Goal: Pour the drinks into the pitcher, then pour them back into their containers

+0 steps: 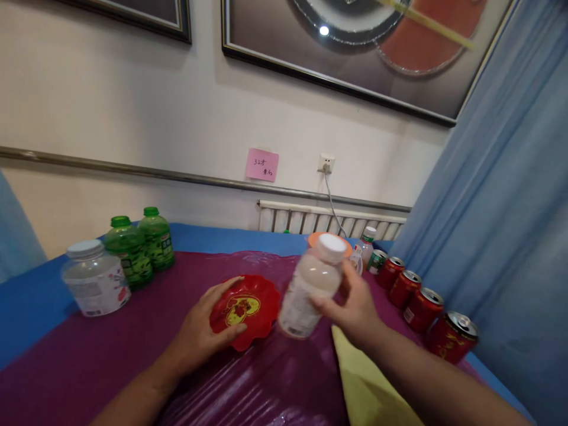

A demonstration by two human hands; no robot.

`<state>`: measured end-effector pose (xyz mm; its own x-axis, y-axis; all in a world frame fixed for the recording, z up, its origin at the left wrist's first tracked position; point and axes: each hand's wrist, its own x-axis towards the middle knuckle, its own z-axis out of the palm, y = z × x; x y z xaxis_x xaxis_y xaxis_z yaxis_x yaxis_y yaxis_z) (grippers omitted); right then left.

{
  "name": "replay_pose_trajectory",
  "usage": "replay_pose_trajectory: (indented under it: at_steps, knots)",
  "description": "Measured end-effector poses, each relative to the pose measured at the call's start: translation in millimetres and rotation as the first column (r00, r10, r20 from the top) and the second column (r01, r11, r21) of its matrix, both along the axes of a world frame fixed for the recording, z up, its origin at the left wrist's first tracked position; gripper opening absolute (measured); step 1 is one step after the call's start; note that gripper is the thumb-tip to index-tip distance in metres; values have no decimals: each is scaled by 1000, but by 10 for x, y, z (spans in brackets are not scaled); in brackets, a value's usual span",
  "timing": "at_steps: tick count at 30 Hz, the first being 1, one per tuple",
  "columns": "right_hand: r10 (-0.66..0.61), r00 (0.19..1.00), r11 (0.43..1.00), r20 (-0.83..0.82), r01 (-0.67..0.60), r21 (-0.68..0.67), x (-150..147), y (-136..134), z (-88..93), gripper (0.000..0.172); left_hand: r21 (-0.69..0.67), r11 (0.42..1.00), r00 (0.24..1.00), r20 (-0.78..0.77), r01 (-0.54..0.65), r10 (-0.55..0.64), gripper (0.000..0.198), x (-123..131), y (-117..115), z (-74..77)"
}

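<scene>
A red scalloped dish (261,307) with a yellow pattern lies on the purple plastic cover (177,307). My left hand (206,322) rests at the dish's left side, thumb and fingers spread over its rim. Just right of the dish, my right hand (352,302) grips a clear bottle (306,290) with a white cap and a pale label. The bottle tilts to the right; whether its base touches the cover cannot be made out. Behind the bottle, an orange bowl (314,238) is partly hidden.
Two green bottles (133,254) (157,239) and a wide clear jar (100,287) stand at left. Several red cans (423,307), a green can (377,260) and a small bottle (366,244) line the right. A yellow-green cloth (368,384) lies under my right forearm.
</scene>
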<state>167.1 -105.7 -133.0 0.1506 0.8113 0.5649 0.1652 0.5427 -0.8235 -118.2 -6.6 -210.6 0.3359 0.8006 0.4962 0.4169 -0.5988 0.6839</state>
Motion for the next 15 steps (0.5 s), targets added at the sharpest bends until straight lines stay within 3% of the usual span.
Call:
replay_pose_trajectory:
  at_steps: [3, 6, 8, 10, 11, 13, 15]
  knots:
    - [-313, 949, 947, -49, 307, -90, 575, -209, 18, 56, 3, 998, 998, 33, -62, 62, 66, 30, -43, 37]
    - [-579, 815, 807, 3, 574, -136, 1155, -184, -32, 68, 29, 994, 994, 51, -103, 101, 61, 26, -11, 29]
    - [-692, 702, 689, 170, 712, -136, 1489, -35, -113, 72, 57, 991, 991, 47, -124, 122, 58, 12, 41, -4]
    - [-738, 535, 524, 412, 838, -150, 1751, 169, -223, 73, 79, 987, 989, 34, -143, 141, 56, -5, 99, -44]
    - [-736, 490, 475, 468, 865, -160, 1852, 276, -282, 72, 88, 985, 989, 29, -149, 147, 55, -13, 126, -63]
    - [-723, 432, 407, 539, 897, -173, 1996, 472, -392, 70, 97, 984, 989, 17, -148, 147, 51, -27, 167, -90]
    - [-713, 400, 374, 576, 912, -171, 2075, 627, -481, 69, 97, 986, 991, 4, -137, 137, 48, -38, 186, -101]
